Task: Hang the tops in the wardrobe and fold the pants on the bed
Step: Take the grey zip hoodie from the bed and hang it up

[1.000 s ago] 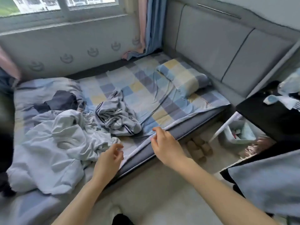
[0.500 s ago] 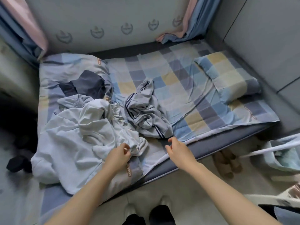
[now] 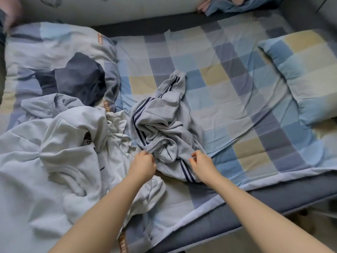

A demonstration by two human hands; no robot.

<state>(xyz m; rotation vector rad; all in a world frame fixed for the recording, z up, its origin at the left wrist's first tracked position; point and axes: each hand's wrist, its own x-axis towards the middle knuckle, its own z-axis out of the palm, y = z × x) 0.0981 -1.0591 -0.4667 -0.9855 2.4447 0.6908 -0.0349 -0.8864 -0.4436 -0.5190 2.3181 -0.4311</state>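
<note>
Grey pants with dark side stripes (image 3: 164, 123) lie crumpled in the middle of the checked bed (image 3: 237, 99). My left hand (image 3: 144, 164) grips the near left edge of the pants with curled fingers. My right hand (image 3: 201, 162) pinches their near right edge beside the stripe. A white top (image 3: 60, 152) is heaped to the left, touching the pants. A dark navy garment (image 3: 78, 77) sits further back on the folded duvet.
A checked pillow (image 3: 306, 70) lies at the right of the bed. A folded duvet (image 3: 54, 44) fills the back left. The grey bed frame edge (image 3: 255, 203) runs along the near side, floor below it. Curtain ends (image 3: 228, 4) hang at the back.
The view has moved closer over the bed. Both hands have reached forward from the bed's near edge and taken hold of the grey pants.
</note>
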